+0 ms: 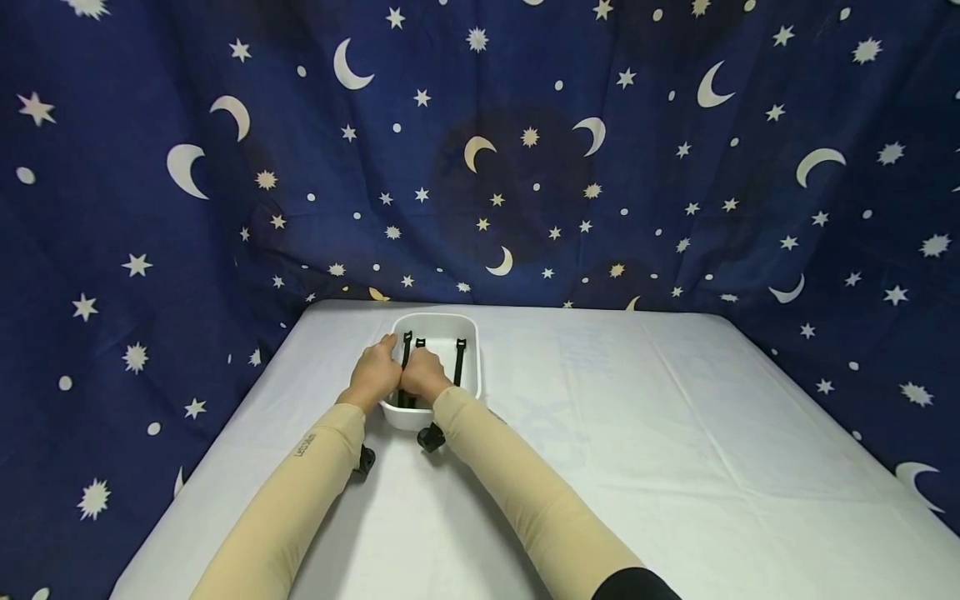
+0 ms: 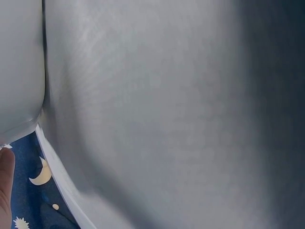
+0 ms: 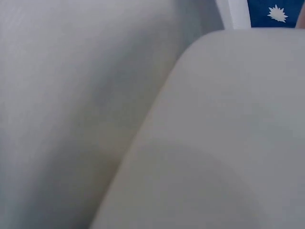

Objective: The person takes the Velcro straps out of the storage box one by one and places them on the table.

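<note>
A white rectangular tub (image 1: 476, 350) stands toward the far left of the table. Several black straps with slotted ends lie in it; one strap (image 1: 460, 360) runs along its right side, and another strap (image 1: 407, 346) comes up by the hands. My left hand (image 1: 377, 372) is over the tub's left rim, knuckles up. Beside it, my right hand (image 1: 424, 375) reaches down into the tub, bent, over the straps. The two hands meet at the thumbs. Their fingertips are hidden in the head view, so I cannot tell what they hold. Both wrist views mostly show the tub's outer wall (image 3: 228, 109) and white cloth.
White cloth covers the table (image 1: 637, 417), which stretches far to the right of the tub. A dark blue curtain (image 1: 525, 192) with moons and stars hangs behind and at the sides. Black wrist devices (image 1: 431, 438) sit under the beige sleeves (image 1: 525, 492), close to the tabletop.
</note>
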`<state>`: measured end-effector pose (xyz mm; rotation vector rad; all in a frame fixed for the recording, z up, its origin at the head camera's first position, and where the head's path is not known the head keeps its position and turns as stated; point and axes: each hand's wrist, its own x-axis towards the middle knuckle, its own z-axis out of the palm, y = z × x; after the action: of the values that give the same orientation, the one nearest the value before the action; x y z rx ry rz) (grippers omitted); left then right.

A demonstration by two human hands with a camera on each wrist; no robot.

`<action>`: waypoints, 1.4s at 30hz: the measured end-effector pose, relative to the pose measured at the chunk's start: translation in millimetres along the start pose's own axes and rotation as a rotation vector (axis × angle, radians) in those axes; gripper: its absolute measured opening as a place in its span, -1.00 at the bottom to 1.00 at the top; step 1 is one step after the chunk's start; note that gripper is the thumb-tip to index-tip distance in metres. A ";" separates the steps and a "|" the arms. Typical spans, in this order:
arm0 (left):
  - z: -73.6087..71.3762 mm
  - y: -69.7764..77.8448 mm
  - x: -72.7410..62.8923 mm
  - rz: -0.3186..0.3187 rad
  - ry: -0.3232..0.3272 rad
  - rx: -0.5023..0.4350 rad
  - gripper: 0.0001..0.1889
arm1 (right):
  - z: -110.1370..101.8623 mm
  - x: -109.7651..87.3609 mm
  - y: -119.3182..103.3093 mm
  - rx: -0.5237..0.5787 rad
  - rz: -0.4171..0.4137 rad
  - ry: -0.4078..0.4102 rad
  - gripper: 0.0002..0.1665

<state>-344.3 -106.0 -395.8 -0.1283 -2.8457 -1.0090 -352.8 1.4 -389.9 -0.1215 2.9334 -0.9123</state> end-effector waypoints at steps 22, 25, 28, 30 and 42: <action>-1.0 1.1 -1.3 0.017 0.009 0.002 -0.31 | -11.6 0.8 7.7 0.152 0.018 0.022 -0.82; -0.7 1.5 -1.8 0.020 0.004 -0.002 -0.31 | -12.7 1.8 9.5 0.164 0.014 0.023 -0.79; 0.2 0.5 -1.8 0.028 0.002 0.011 -0.32 | -13.4 0.8 11.7 0.196 0.007 0.030 -0.78; 1.5 -0.9 -1.2 0.031 0.003 0.022 -0.32 | -13.4 1.5 13.8 0.215 0.001 0.030 -0.77; 2.0 -0.1 1.0 0.017 0.009 0.040 -0.35 | -33.5 -1.0 14.0 0.338 -0.028 0.036 -0.68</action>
<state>-345.5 -104.8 -397.2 -0.1430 -2.8493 -0.9470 -355.6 31.9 -370.3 -0.1277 2.7631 -1.4085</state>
